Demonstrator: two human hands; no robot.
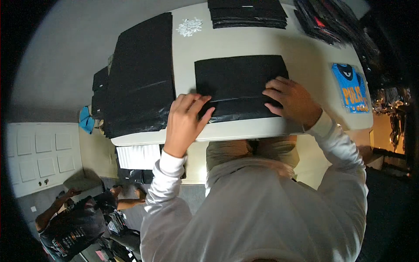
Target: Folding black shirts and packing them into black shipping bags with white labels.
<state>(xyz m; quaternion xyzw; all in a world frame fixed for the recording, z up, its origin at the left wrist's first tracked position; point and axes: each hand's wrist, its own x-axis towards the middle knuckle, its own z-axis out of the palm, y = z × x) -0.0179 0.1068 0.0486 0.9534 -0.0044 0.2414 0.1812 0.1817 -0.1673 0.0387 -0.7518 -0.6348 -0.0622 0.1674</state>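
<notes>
Black plastic bag [238, 85] lies flat on the table [305, 56], long axis running left-right, right in front of the person. Both hands on its near edge: left hand [185, 120] at the near-left corner, fingers curled, seems to pinch the flap; right hand [290, 100] flat on the near-right part, fingers spread, pressing, gripping nothing. Bag lies just beyond the fingers of both. Stack of black bags [139, 78] to the left, blue shirt [351, 89] far right
</notes>
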